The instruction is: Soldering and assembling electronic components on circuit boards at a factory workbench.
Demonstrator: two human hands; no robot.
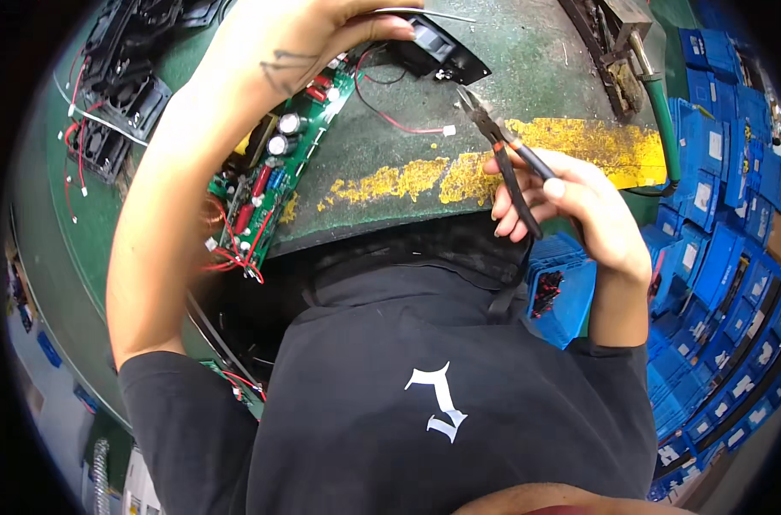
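At the top of the head view, my left hand point(365, 24) closes its thumb and fingers on a black panel part point(446, 51) with a flat flange; its fingertips are partly cut off by the picture's edge. A thin silver strip point(446, 15) sticks out beside those fingers. My right hand point(579, 202) holds cutting pliers point(502, 146) with black and orange handles slightly spread. Their jaw tips point at the panel part's lower corner, close to small metal bits there. A thin red wire with a white connector point(448, 130) lies on the bench below the part.
A green circuit board point(300, 159) with capacitors and wires lies under my left forearm. Black fans point(142, 107) sit at the far left. A soldering iron point(652, 94) rests in a holder at the upper right. Blue bins point(717, 232) are stacked along the right.
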